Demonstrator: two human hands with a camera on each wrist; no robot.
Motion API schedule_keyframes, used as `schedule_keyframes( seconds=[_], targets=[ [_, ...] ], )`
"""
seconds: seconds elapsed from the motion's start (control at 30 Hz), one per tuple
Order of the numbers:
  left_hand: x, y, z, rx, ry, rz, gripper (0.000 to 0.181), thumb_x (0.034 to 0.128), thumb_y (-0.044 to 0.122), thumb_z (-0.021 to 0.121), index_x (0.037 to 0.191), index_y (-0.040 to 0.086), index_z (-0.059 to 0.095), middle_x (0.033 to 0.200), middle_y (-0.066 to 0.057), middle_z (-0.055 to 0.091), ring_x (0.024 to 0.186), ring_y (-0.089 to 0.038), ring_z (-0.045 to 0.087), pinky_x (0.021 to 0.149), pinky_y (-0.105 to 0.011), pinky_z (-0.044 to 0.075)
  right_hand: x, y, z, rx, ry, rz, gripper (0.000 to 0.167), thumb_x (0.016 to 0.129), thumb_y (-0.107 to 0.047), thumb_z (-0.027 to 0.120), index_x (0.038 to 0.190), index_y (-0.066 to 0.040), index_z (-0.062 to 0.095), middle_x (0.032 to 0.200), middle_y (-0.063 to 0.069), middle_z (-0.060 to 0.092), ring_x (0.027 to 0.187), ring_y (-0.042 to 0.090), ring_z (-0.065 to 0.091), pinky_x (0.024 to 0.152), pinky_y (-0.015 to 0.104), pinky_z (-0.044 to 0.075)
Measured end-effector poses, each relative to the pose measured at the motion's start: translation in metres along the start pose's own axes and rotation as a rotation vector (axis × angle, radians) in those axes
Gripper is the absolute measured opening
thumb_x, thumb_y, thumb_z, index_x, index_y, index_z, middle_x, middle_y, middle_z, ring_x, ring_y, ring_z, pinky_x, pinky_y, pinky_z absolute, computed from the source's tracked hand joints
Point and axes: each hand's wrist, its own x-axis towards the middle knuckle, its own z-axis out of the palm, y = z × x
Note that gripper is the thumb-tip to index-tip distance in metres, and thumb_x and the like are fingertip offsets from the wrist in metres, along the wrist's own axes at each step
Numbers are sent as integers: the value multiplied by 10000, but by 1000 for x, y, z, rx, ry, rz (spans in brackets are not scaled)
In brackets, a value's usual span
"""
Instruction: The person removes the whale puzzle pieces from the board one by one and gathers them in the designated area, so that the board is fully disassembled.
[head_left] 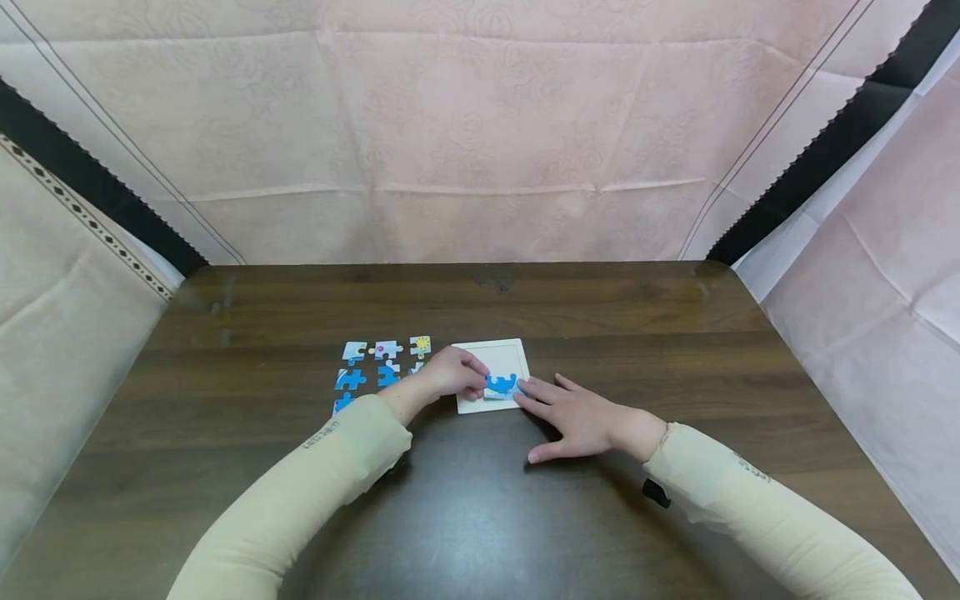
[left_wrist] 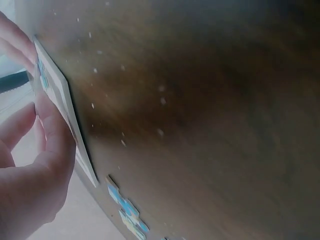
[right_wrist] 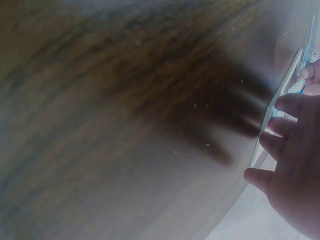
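Note:
A white puzzle tray (head_left: pixel 491 354) with a raised border lies on the table. Over its near part is a blue puzzle piece (head_left: pixel 501 383), with a paler blue piece (head_left: pixel 497 394) just below it. My left hand (head_left: pixel 457 372) pinches the blue piece by its left side between thumb and fingertips; the left wrist view shows this hand (left_wrist: pixel 37 145) at the tray's edge (left_wrist: pixel 70 110). With fingers spread, my right hand (head_left: pixel 573 418) touches the tray's right edge and the right side of the piece. Its fingers (right_wrist: pixel 287 145) look extended in the right wrist view.
Left of the tray, several loose puzzle pieces (head_left: pixel 350 379) lie in rough rows, some partly hidden behind my left forearm. The brown wooden table (head_left: pixel 480 517) reaches back to a pale cloth (head_left: pixel 480 150). A black band (head_left: pixel 832 137) runs along the cloth on the right.

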Motion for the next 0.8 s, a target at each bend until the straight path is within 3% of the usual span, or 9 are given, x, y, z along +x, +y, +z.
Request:
schedule_keyframes(
  seconds=[0.53, 0.8],
  targets=[
    [-5, -3, -20, -57, -45, 40, 265, 885, 87, 616, 1120, -36, 618, 866, -117, 667, 658, -112, 616, 733, -263, 572, -1, -2, -1, 2, -22, 14, 859, 828, -673, 487, 1489, -181, 244, 1577, 22, 151, 1457, 193, 141, 1174, 528, 95],
    [-16, -2, -38, -67, -15, -4, 296, 883, 116, 631, 1153, -1, 605, 956, -131, 654, 718, -139, 644, 805, -294, 556, 1, -2, -1, -5, -24, 25, 857, 826, -671, 492, 1491, -194, 235, 1579, 11, 139, 1459, 181, 125, 1178, 519, 86]
  ],
)
